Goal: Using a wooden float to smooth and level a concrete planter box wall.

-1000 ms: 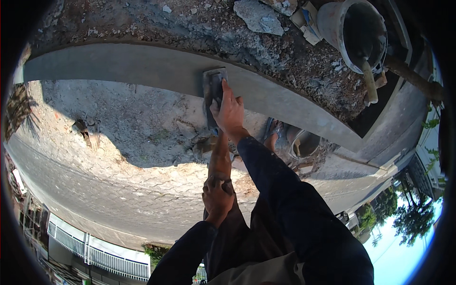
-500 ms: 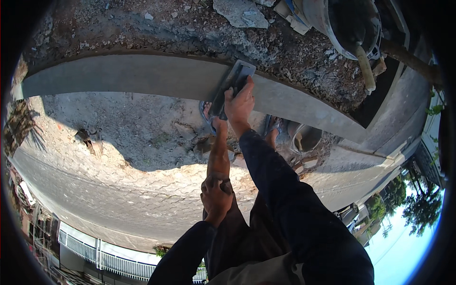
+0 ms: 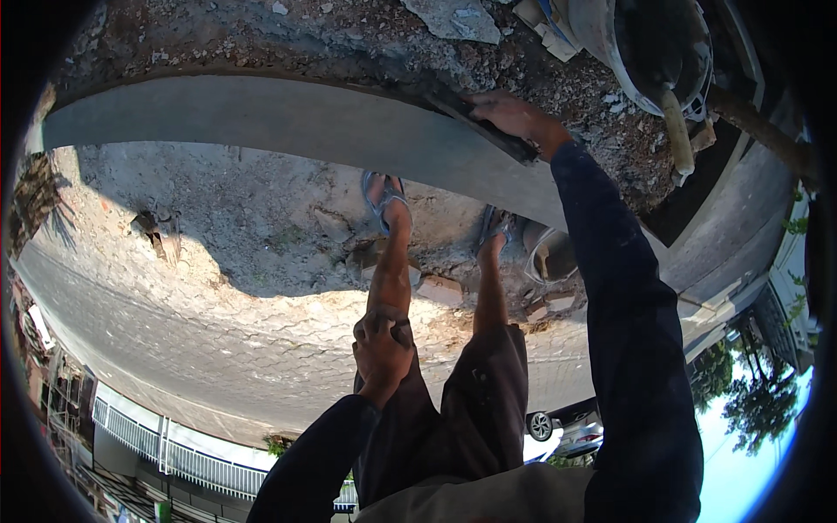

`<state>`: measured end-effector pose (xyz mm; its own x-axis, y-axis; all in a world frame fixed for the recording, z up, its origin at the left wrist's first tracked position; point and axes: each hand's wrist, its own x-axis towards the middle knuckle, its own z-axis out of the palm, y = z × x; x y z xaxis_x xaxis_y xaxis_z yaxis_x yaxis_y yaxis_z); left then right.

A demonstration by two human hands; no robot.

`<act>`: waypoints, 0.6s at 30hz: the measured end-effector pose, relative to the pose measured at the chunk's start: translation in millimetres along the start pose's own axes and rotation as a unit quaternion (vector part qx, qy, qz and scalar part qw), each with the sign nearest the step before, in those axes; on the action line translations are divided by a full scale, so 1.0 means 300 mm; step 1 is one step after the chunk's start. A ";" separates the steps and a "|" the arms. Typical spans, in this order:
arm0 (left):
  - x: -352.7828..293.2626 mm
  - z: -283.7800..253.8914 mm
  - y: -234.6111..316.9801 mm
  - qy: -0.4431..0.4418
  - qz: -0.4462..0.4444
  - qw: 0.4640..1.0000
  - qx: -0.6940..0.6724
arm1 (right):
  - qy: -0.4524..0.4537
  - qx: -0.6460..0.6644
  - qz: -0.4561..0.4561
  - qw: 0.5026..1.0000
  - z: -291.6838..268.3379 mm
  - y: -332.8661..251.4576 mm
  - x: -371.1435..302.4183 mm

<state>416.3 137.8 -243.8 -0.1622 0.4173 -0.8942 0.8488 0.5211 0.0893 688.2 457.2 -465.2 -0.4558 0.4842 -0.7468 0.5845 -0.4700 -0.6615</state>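
My right hand (image 3: 516, 118) is closed around a dark plastering trowel (image 3: 485, 129), whose handle is mostly hidden by the fingers. The trowel is tipped on edge along the far side of a long, smooth grey cement wall top (image 3: 261, 113), where it meets the rubble. Down on my bent left leg, my left hand (image 3: 384, 353) wraps its fingers around the knee and holds no tool.
A bucket (image 3: 617, 52) with a wooden-handled tool (image 3: 677, 131) in it stands at the far right. Another bucket (image 3: 554, 254) sits beside my right foot. Broken rubble (image 3: 331, 44) lies beyond the wall; sandalled feet (image 3: 384, 196) stand on the near side.
My right hand has carried the trowel right and away, from lying across the wall top to its far edge, tilting it. My left hand stays on the knee.
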 end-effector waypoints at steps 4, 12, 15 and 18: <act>-0.012 -0.013 -0.021 0.003 -0.010 1.000 0.003 | -0.076 -0.230 0.061 0.968 -0.003 -0.080 -0.044; -0.016 -0.011 0.016 0.000 0.001 1.000 0.018 | -0.081 -0.141 0.161 0.973 -0.194 0.243 -0.306; -0.019 -0.008 -0.002 0.004 -0.002 0.999 0.035 | -0.052 -0.250 0.054 0.965 -0.040 -0.040 -0.140; -0.012 0.016 0.010 0.003 0.012 0.999 0.038 | -0.035 -0.198 0.032 0.979 0.027 -0.145 -0.044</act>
<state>421.9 134.5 -242.4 -0.1438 0.4333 -0.8897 0.8884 0.4527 0.0769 663.6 465.2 -427.1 -0.4463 0.4051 -0.7979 0.8216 -0.1677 -0.5448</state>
